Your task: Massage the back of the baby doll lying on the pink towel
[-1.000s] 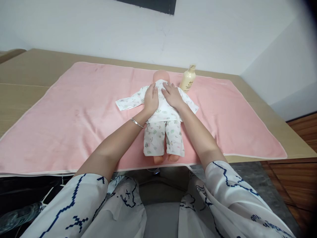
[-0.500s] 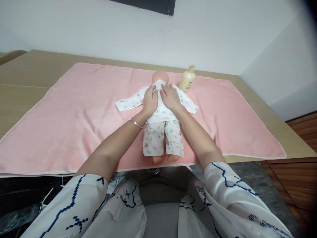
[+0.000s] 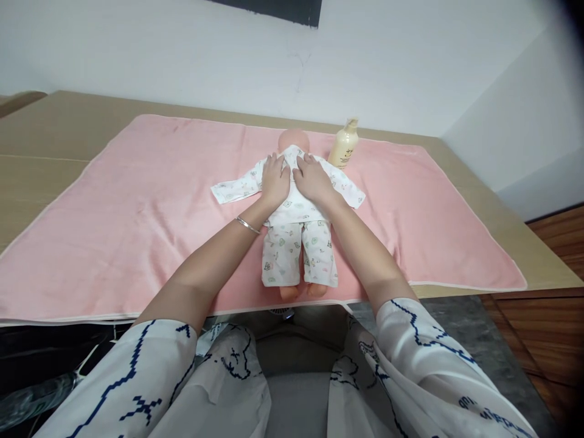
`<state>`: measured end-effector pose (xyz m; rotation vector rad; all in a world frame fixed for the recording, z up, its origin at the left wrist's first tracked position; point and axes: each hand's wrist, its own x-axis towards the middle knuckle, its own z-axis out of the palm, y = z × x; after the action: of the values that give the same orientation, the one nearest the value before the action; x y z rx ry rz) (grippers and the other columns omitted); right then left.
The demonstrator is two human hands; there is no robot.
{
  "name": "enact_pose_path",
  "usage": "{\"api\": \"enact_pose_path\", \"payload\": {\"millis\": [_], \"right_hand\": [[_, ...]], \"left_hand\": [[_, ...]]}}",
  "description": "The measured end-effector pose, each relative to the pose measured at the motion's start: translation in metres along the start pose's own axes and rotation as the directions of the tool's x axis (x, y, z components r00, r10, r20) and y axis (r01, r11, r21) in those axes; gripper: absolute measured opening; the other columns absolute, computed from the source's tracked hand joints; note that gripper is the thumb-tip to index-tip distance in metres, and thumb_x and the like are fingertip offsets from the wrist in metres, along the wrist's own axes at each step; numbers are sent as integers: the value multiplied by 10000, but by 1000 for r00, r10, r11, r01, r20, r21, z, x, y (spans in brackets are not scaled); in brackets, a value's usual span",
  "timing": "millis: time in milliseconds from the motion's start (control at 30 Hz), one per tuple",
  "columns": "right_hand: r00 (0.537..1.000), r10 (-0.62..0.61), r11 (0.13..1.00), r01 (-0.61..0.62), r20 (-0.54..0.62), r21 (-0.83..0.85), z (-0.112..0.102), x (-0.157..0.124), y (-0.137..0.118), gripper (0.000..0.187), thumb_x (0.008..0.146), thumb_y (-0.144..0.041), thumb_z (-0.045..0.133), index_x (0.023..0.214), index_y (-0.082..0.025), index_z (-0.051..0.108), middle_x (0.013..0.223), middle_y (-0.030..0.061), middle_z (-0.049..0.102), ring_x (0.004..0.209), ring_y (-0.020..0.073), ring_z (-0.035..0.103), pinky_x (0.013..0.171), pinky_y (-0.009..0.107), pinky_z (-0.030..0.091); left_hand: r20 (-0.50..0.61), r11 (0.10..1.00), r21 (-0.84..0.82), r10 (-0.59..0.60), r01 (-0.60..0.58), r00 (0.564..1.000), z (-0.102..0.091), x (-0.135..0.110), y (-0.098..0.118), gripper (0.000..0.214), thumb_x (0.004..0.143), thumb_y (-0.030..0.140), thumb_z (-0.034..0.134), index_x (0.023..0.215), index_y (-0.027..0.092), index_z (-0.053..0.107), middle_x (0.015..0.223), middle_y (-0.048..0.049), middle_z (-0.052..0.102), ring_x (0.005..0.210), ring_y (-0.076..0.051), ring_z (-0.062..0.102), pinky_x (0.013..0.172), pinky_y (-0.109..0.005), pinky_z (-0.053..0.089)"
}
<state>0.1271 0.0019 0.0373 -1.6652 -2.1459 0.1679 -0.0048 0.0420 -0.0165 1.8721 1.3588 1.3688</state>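
- Doll (image 3: 298,210), one, lies on one pink cloth (image 3: 173,188) over a table (image 3: 41,131), head far, feet near.
- Two hands rest on it: left hand (image 3: 275,182) flat, fingers extended; right hand (image 3: 314,180) likewise flat beside it.
- One pump bottle (image 3: 344,147) stands on the cloth, far right, near the doll's head; both hands hide part of the white top (image 3: 296,191).
- Printed top and trousers (image 3: 279,255) clothe the doll, sleeves spread, bare feet showing.

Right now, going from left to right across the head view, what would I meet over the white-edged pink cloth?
Thin silver bracelet, bare left hand, bare right hand, cream-coloured pump bottle with dark lettering.
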Motion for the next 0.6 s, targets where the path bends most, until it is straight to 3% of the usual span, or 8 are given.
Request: {"api": "enact_pose_path", "payload": {"millis": [133, 233, 333, 467, 600], "right_hand": [[1000, 23, 994, -24, 11, 102, -1, 8, 25, 626, 989, -455, 318, 1517, -120, 327, 1629, 139, 255, 1535, 277, 167, 1246, 493, 171], [997, 82, 994, -81, -13, 76, 2, 8, 26, 647, 985, -457, 320, 1522, -95, 305, 1622, 154, 265, 1529, 297, 181, 1240, 503, 186], [994, 102, 995, -102, -32, -11, -2, 2, 8, 576, 995, -376, 296, 1465, -53, 379, 1528, 204, 422, 1466, 338, 327, 1188, 536, 285], [987, 163, 979, -162, 0, -126, -15, -12, -21, 437, 990, -321, 313, 1228, -72, 582, 1201, 236, 664, 1167, 376, 610, 976, 548, 481], [988, 148, 980, -141, 39, -143, -21, -13, -20, 409, 978, -298, 302, 1111, -101, 634, 1105, 228, 694, 1055, 380, 649, 912, 549, 499]], "left_hand": [[29, 996, 53, 65, -66, 997, 0, -6, 5, 523, 921, 564, 474, 1285, 206, 587, 1521, -119, 477, 1493, -305, 301, 1259, -515, 158], [62, 990, 83, 106, -110, 993, 0, -5, 7, 551, 912, 594, 472, 1268, 194, 601, 1502, -137, 494, 1489, -317, 307, 1254, -527, 149], [117, 992, 73, 90, -99, 989, -4, 5, 2, 565, 867, 606, 551, 1280, 223, 593, 1511, -122, 487, 1494, -324, 294, 1247, -544, 136], [165, 995, 86, 39, -54, 985, -10, 14, -3, 611, 838, 581, 606, 1330, 224, 552, 1546, -127, 440, 1504, -334, 269, 1243, -544, 135], [142, 979, 189, 52, -78, 989, -9, 2, 13, 541, 902, 526, 521, 1301, 162, 557, 1511, -176, 470, 1476, -358, 320, 1228, -573, 154]]}}
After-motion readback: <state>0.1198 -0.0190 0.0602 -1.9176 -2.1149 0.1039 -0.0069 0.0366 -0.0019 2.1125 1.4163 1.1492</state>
